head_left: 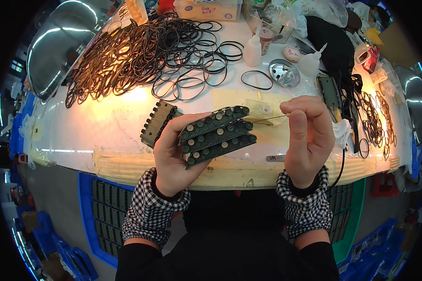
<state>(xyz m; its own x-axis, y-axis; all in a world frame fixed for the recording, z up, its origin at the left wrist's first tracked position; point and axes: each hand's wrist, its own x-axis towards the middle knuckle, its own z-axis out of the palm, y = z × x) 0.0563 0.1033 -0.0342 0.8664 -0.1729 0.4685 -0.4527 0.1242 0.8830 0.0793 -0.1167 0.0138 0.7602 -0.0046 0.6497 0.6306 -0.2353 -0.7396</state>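
My left hand [173,154] grips a fan of three dark green toy tank track pieces [218,135] with round tan wheels, held above the near edge of the white table [103,126]. My right hand [307,138] is closed in a pinch on a thin stick [267,119] whose tip points left toward the upper track piece. Another olive track piece [157,122] lies on the table just behind my left hand.
A big heap of black rubber bands [140,51] covers the far left of the table. Two white squeeze bottles [253,49], a small metal dish [284,72], a green track part [329,91] and more bands [375,117] lie right. Blue and green crates [105,206] stand below.
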